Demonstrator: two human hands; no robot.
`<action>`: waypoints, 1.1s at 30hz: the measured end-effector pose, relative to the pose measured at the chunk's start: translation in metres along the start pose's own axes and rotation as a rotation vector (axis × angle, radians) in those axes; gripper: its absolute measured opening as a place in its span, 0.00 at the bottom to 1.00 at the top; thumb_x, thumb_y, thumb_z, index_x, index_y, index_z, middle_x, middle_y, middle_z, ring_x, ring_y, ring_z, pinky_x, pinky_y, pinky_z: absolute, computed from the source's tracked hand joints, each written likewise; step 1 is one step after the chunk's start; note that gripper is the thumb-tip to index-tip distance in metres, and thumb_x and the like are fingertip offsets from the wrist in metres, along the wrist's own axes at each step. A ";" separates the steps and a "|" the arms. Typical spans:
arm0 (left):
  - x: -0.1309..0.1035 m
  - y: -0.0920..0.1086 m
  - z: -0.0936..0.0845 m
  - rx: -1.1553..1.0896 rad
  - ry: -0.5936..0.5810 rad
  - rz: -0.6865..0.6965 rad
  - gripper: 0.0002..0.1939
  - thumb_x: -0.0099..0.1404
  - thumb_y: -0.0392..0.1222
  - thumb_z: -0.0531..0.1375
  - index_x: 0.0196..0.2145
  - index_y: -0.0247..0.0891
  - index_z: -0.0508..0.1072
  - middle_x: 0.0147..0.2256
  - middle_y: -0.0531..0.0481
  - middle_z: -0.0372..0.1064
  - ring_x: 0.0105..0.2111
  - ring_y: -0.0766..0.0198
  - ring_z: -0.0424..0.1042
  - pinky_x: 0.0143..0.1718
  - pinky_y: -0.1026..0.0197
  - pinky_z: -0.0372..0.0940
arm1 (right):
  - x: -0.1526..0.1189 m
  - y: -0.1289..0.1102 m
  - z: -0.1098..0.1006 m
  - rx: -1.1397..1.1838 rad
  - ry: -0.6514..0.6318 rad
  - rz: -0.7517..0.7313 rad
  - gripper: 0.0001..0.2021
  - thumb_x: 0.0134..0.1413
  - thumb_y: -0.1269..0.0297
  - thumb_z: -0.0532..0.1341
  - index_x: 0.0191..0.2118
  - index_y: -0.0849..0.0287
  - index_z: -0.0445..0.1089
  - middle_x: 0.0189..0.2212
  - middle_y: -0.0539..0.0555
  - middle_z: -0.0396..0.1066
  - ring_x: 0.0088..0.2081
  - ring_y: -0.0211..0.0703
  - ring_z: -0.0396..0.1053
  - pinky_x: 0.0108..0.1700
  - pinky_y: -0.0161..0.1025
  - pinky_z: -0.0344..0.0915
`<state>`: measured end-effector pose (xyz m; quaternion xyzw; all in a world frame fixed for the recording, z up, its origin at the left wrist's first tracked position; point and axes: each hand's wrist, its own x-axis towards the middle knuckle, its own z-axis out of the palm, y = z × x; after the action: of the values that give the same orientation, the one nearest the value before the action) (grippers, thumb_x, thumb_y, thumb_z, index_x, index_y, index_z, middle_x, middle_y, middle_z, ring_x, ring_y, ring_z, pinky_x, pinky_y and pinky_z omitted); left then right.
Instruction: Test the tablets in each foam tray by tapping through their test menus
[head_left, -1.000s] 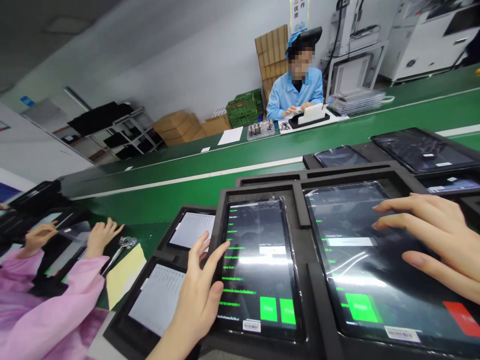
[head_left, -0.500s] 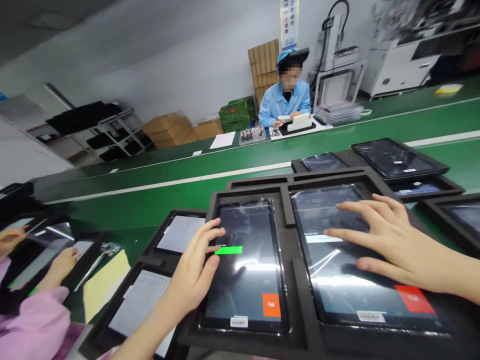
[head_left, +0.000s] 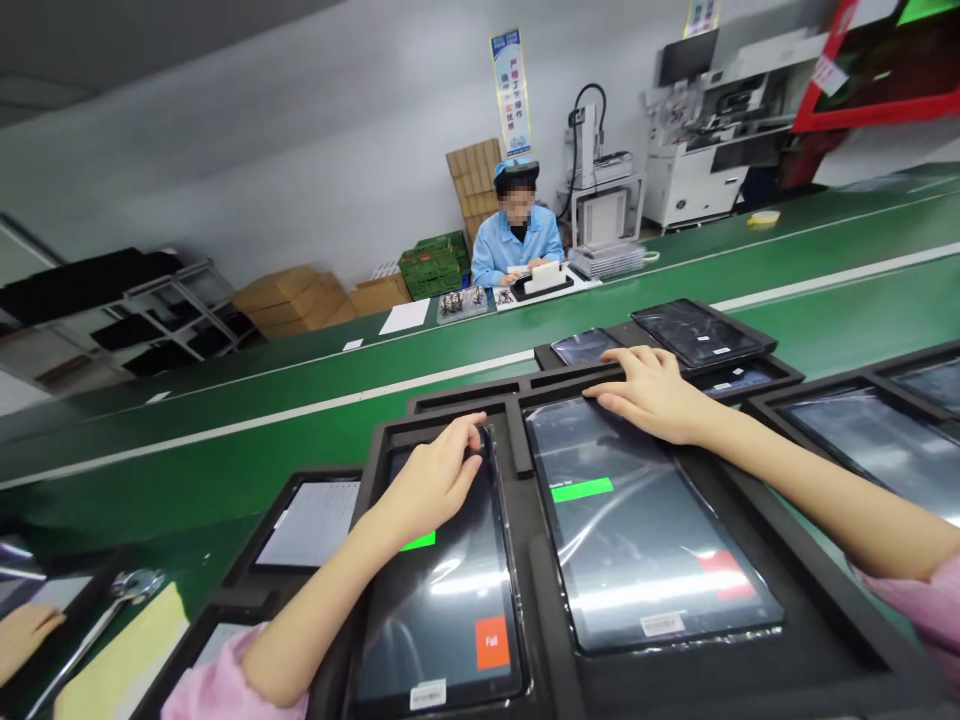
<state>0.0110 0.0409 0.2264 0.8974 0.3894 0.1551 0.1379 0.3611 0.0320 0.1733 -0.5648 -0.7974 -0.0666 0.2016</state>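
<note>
Two tablets in film lie side by side in a black foam tray (head_left: 536,570). My left hand (head_left: 439,475) is over the upper part of the left tablet (head_left: 450,620), forefinger near its top edge, other fingers bent, thumb apart. It grips nothing; contact with the glass is unclear. My right hand (head_left: 656,395) is at the top edge of the right tablet (head_left: 637,560), fingers apart and holding nothing. Each screen shows a green bar and a red box; the left box reads "Fail". My left hand partly covers the left tablet's green bar.
More tablets in foam trays lie left (head_left: 311,525), behind (head_left: 694,330) and right (head_left: 847,430). A co-worker's hand (head_left: 26,635) is at far left, near yellow paper (head_left: 127,665). Across the green bench (head_left: 247,425) sits a person in blue (head_left: 517,245).
Both hands have moved up to the tops of the tablets. The right tablet's white bar has turned green. My view has shifted right, showing more trays there.
</note>
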 end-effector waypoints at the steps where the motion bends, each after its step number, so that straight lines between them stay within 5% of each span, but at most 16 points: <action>1: -0.002 0.000 -0.001 -0.053 0.001 -0.007 0.10 0.73 0.47 0.48 0.39 0.41 0.64 0.50 0.40 0.70 0.38 0.54 0.77 0.43 0.49 0.72 | -0.001 -0.001 -0.002 0.012 -0.009 -0.033 0.29 0.74 0.47 0.41 0.52 0.47 0.80 0.59 0.65 0.61 0.59 0.64 0.55 0.58 0.67 0.53; 6: -0.005 -0.007 0.001 -0.094 0.152 -0.039 0.08 0.73 0.47 0.47 0.38 0.42 0.59 0.50 0.38 0.70 0.46 0.50 0.78 0.45 0.49 0.72 | -0.003 0.001 -0.007 0.275 -0.001 -0.146 0.35 0.74 0.44 0.39 0.39 0.50 0.83 0.54 0.62 0.67 0.56 0.61 0.60 0.58 0.63 0.56; 9: -0.003 -0.010 0.005 0.041 0.144 -0.017 0.10 0.73 0.49 0.47 0.40 0.42 0.62 0.51 0.37 0.70 0.51 0.46 0.75 0.47 0.45 0.71 | -0.001 0.002 -0.004 0.271 0.013 -0.032 0.34 0.73 0.43 0.39 0.48 0.48 0.82 0.56 0.64 0.65 0.57 0.64 0.57 0.59 0.69 0.53; 13: -0.006 -0.009 0.005 0.011 0.062 -0.020 0.13 0.73 0.53 0.48 0.38 0.42 0.63 0.41 0.42 0.75 0.41 0.50 0.79 0.41 0.50 0.71 | 0.000 0.002 -0.001 0.254 -0.018 -0.006 0.36 0.72 0.38 0.39 0.43 0.49 0.83 0.61 0.65 0.60 0.61 0.69 0.52 0.59 0.72 0.52; 17: -0.010 -0.008 -0.001 -0.143 0.195 -0.073 0.12 0.74 0.51 0.49 0.36 0.42 0.63 0.26 0.53 0.73 0.29 0.58 0.78 0.34 0.59 0.68 | 0.000 0.005 0.001 0.435 0.097 -0.002 0.41 0.71 0.36 0.35 0.33 0.50 0.82 0.57 0.59 0.65 0.58 0.62 0.57 0.63 0.66 0.52; 20: -0.009 -0.012 -0.005 -0.001 0.323 -0.049 0.16 0.73 0.51 0.48 0.34 0.42 0.69 0.30 0.52 0.75 0.33 0.57 0.77 0.38 0.57 0.67 | 0.001 0.007 0.001 0.478 0.161 0.134 0.41 0.72 0.38 0.35 0.35 0.51 0.83 0.52 0.61 0.65 0.56 0.59 0.58 0.65 0.61 0.53; 23: -0.006 -0.018 -0.006 0.129 0.357 -0.030 0.21 0.73 0.52 0.45 0.32 0.43 0.73 0.32 0.51 0.77 0.35 0.54 0.76 0.42 0.53 0.66 | 0.003 0.008 -0.001 0.459 0.094 0.118 0.35 0.74 0.45 0.41 0.35 0.52 0.83 0.54 0.61 0.63 0.58 0.59 0.56 0.66 0.60 0.52; 29: -0.001 -0.026 -0.003 0.148 0.197 -0.005 0.26 0.74 0.54 0.42 0.34 0.43 0.77 0.38 0.49 0.80 0.44 0.50 0.77 0.60 0.41 0.58 | 0.002 0.006 -0.005 0.387 0.101 0.047 0.26 0.72 0.57 0.49 0.31 0.52 0.83 0.57 0.59 0.63 0.59 0.61 0.54 0.65 0.62 0.53; 33: 0.008 -0.021 -0.006 0.145 0.230 -0.068 0.28 0.74 0.55 0.40 0.41 0.40 0.76 0.43 0.44 0.78 0.45 0.51 0.75 0.54 0.47 0.65 | 0.005 0.003 -0.007 0.246 0.072 0.135 0.25 0.73 0.60 0.47 0.37 0.55 0.81 0.51 0.62 0.66 0.55 0.58 0.60 0.61 0.56 0.59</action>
<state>0.0000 0.0617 0.2249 0.8675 0.4430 0.2239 0.0324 0.3646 0.0352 0.1811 -0.5852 -0.7521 0.0251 0.3021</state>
